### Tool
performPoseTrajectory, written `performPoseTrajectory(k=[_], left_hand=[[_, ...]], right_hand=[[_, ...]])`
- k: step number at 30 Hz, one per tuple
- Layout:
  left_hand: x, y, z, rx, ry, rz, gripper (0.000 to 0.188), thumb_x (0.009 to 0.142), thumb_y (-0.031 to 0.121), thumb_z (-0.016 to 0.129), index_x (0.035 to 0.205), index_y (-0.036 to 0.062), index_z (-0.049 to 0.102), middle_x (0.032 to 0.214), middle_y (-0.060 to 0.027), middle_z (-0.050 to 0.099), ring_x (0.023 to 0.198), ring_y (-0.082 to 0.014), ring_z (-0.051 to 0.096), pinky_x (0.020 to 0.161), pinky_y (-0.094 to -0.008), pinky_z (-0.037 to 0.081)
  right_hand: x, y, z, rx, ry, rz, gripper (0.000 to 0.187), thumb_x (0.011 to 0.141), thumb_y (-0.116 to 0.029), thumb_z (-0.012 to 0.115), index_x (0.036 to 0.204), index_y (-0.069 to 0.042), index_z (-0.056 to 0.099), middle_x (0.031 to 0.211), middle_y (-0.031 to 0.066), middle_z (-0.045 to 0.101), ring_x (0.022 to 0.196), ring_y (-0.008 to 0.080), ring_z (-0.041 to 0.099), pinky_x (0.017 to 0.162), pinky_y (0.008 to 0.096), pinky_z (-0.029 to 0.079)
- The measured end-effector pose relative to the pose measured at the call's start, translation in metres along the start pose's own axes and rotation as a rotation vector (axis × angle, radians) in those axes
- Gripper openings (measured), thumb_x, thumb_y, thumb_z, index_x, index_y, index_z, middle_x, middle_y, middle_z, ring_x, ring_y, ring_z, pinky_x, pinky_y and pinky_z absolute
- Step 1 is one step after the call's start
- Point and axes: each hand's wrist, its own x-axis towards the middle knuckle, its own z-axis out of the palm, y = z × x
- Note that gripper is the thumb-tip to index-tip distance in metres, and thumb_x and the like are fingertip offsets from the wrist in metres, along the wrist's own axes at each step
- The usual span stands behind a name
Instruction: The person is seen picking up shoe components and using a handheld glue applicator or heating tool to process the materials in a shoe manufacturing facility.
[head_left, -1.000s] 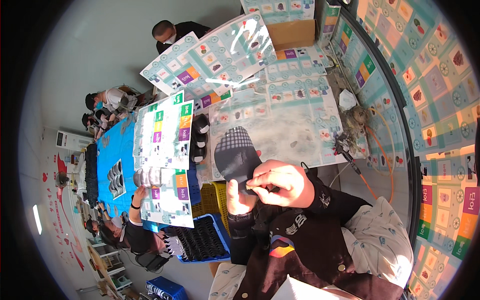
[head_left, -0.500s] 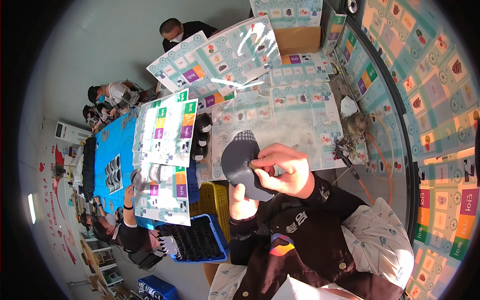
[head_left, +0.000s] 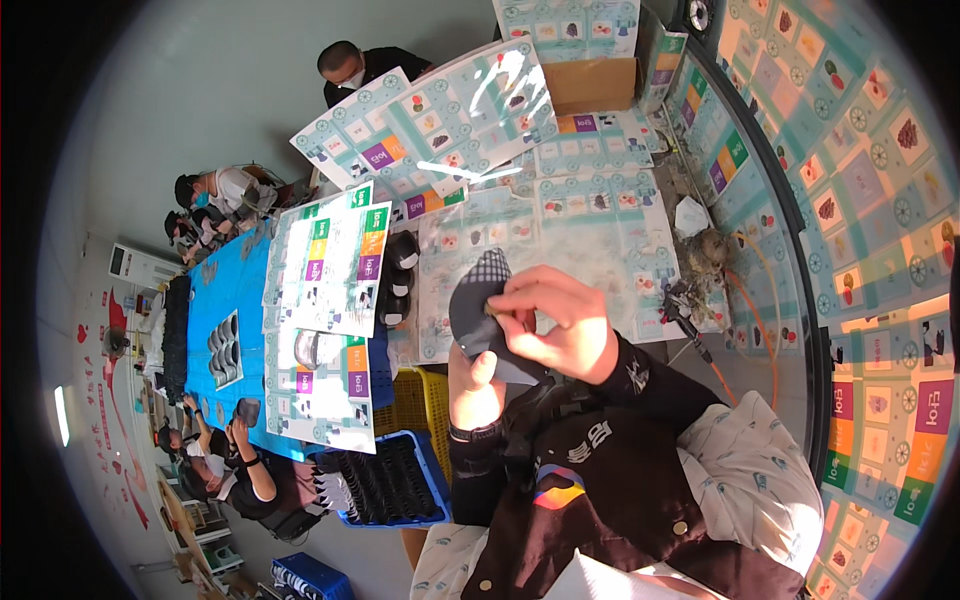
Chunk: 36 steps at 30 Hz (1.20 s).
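Observation:
A dark grey curved piece (head_left: 478, 300), rounded and with a checked pattern at its far end, is held up in front of my chest, over the near edge of the table. My left hand (head_left: 476, 388) grips it from the near left, thumb along its edge and the other fingers hidden behind. My right hand (head_left: 560, 318) is closed in a pinch against the piece's face. Something tiny and yellowish shows at those fingertips, too small to name. Several black shiny rounded items (head_left: 397, 280) stand on the table left of the piece.
Patterned boards (head_left: 470, 110) lean at the table's back, a masked person (head_left: 352, 70) behind them. An air gun (head_left: 690, 320) with an orange hose lies right. Blue crate (head_left: 440, 480) and yellow basket (head_left: 432, 385) stand left. Other people sit along a blue table (head_left: 215, 300).
The grey piece has turned and narrowed in view, with my right fingers shifted slightly up and left across it. A co-worker at left has drawn a grey piece off the white board.

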Motion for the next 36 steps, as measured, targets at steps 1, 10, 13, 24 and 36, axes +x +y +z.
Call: performPoseTrajectory(k=[1, 10, 13, 24, 36], left_hand=[[0.001, -0.003, -0.013, 0.083, -0.129, -0.027, 0.083, 0.084, 0.042, 0.076, 0.143, -0.0016, 0.038, 0.135, -0.013, 0.05, 0.126, -0.0275, 0.051, 0.109, -0.0419, 0.041], [-0.009, -0.017, -0.02, 0.006, -0.176, -0.085, 0.06, 0.092, 0.042, 0.067, 0.13, -0.0014, 0.051, 0.118, -0.012, 0.059, 0.111, -0.0255, 0.058, 0.1, -0.0397, 0.046], [-0.006, -0.003, -0.003, -0.118, -0.047, -0.09, 0.071, 0.086, 0.038, 0.077, 0.135, -0.0031, 0.047, 0.123, -0.0142, 0.061, 0.108, -0.026, 0.063, 0.093, -0.0389, 0.053], [-0.02, -0.016, -0.015, 0.023, -0.116, -0.075, 0.07, 0.091, 0.047, 0.065, 0.141, 0.0022, 0.045, 0.136, -0.0126, 0.054, 0.12, -0.0263, 0.056, 0.104, -0.0424, 0.045], [-0.017, 0.006, -0.015, 0.131, -0.178, -0.183, 0.078, 0.081, 0.024, 0.084, 0.141, -0.0035, 0.042, 0.131, -0.0123, 0.057, 0.119, -0.0207, 0.057, 0.102, -0.0333, 0.045]], right_hand=[[-0.005, -0.003, -0.002, 0.006, -0.017, 0.023, 0.019, 0.079, 0.001, 0.073, 0.098, -0.001, 0.072, 0.097, 0.0082, 0.064, 0.069, 0.0137, 0.063, 0.061, 0.0253, 0.051], [-0.032, -0.013, -0.017, -0.058, -0.113, -0.036, 0.02, 0.077, -0.002, 0.075, 0.096, -0.004, 0.071, 0.091, 0.0067, 0.066, 0.066, 0.0167, 0.062, 0.058, 0.0278, 0.05], [-0.018, -0.017, -0.031, -0.008, -0.053, -0.086, 0.023, 0.076, 0.002, 0.075, 0.097, -0.003, 0.072, 0.091, 0.0084, 0.067, 0.067, 0.0137, 0.064, 0.059, 0.0259, 0.051], [-0.035, -0.016, -0.023, -0.011, -0.055, -0.015, 0.022, 0.077, -0.002, 0.076, 0.098, -0.004, 0.073, 0.095, 0.0081, 0.066, 0.067, 0.0125, 0.063, 0.059, 0.025, 0.052], [-0.005, -0.033, -0.046, -0.243, -0.222, -0.331, 0.035, 0.072, 0.003, 0.076, 0.105, -0.006, 0.07, 0.092, 0.0057, 0.065, 0.074, 0.021, 0.066, 0.064, 0.0302, 0.055]])
